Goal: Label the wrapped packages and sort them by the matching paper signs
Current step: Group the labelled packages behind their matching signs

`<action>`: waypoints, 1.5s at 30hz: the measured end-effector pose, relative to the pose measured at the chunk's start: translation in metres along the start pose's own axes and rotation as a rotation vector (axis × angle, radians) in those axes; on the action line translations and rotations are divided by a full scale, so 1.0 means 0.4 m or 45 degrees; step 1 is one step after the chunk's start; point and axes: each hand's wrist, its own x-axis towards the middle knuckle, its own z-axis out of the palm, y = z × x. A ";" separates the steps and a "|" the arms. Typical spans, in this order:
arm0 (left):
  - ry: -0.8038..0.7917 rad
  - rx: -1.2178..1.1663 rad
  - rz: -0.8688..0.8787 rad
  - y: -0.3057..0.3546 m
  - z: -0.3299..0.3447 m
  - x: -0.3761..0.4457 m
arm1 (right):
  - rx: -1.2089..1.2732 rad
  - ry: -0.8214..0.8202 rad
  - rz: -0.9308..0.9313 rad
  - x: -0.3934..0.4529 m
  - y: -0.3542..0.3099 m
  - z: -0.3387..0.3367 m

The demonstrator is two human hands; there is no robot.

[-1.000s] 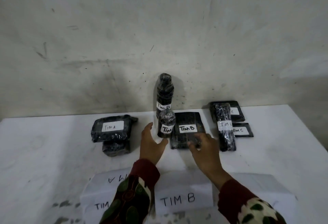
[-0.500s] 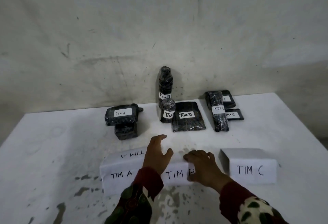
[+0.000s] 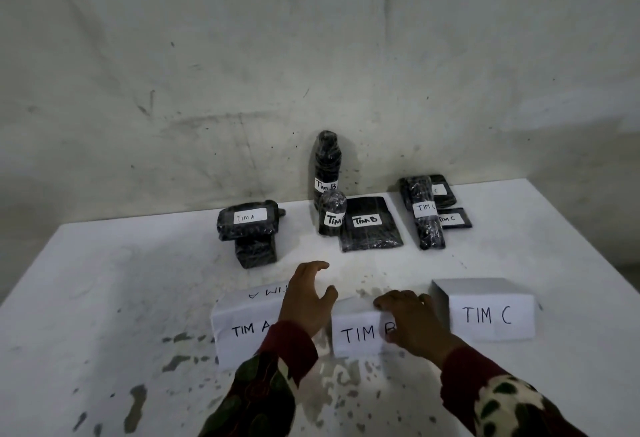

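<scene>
Resting over the folded paper signs at the near edge of the table [image 3: 104,281], both hands hold nothing: the left hand [image 3: 306,301] lies with fingers spread and relaxed between the TIM A sign [image 3: 242,329] and the TIM B sign [image 3: 356,332], and the right hand [image 3: 408,322] lies palm down with fingers loosely bent over the right end of the TIM B sign, hiding part of its last letter. Whether the fingertips actually press the paper I cannot tell.

The step in hand looks like squaring the middle sign, so the useful thing is to nudge it lightly with flat fingers until it sits straight in front of its group, without creasing the fold or pushing it into its neighbours. The TIM C sign [image 3: 488,315] stands just right of the right hand, very near.

Beyond the fingertips sit the wrapped black packages, all apparently labelled. Past the left hand are two stacked TIM A packages [image 3: 249,225]. Straight ahead are the TIM B ones: a tall bottle [image 3: 327,163] against the wall, a short roll [image 3: 331,213] in front of it and a flat package [image 3: 370,225] beside that. Past the right hand lies the TIM C group [image 3: 426,211], a long roll across flat packets.

Nothing blocks the hands; only the signs' closeness calls for care.
</scene>
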 end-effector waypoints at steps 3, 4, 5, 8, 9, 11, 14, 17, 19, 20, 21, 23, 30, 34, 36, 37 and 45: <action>0.019 0.008 -0.004 -0.007 -0.012 -0.003 | 0.001 -0.026 0.016 0.004 0.005 -0.005; 0.027 0.011 -0.003 -0.008 -0.015 -0.004 | -0.006 -0.049 0.017 0.003 0.005 -0.005; 0.038 0.014 -0.002 -0.008 -0.017 -0.004 | -0.008 -0.070 0.022 0.002 0.004 -0.004; 0.071 -0.001 0.000 0.001 -0.017 0.000 | 0.046 -0.079 0.035 -0.003 0.005 -0.011; 0.080 -0.009 -0.001 0.008 -0.016 0.001 | 0.064 -0.051 0.032 -0.003 0.006 -0.018; 0.098 -0.014 0.002 0.017 -0.017 0.003 | 0.092 0.025 0.025 -0.001 0.006 -0.040; 0.129 0.000 0.006 0.028 -0.022 0.002 | 0.134 0.125 -0.019 0.007 0.000 -0.074; 0.161 0.014 -0.008 0.034 -0.028 -0.002 | 0.189 0.185 -0.052 0.021 -0.010 -0.087; 0.203 0.027 -0.008 0.033 -0.037 -0.004 | 0.220 0.242 -0.067 0.035 -0.022 -0.093; 0.223 0.035 -0.017 0.030 -0.043 -0.006 | 0.239 0.262 -0.074 0.043 -0.031 -0.095; 0.236 0.045 -0.031 0.025 -0.051 -0.008 | 0.263 0.269 -0.082 0.050 -0.042 -0.095; 0.252 0.063 -0.059 0.008 -0.064 -0.014 | 0.295 0.251 -0.108 0.061 -0.069 -0.088; 0.325 0.068 -0.198 -0.042 -0.133 0.001 | 0.369 0.214 -0.134 0.122 -0.171 -0.086; 0.348 0.052 -0.200 -0.084 -0.189 0.028 | 0.496 0.213 -0.093 0.173 -0.241 -0.084; 0.352 0.040 -0.193 -0.108 -0.219 0.046 | 0.565 0.207 -0.063 0.200 -0.274 -0.083; 0.354 0.027 -0.190 -0.122 -0.236 0.059 | 0.597 0.209 -0.053 0.217 -0.290 -0.083; 0.455 -0.120 -0.220 -0.226 -0.333 0.187 | 1.056 0.290 0.170 0.378 -0.398 -0.096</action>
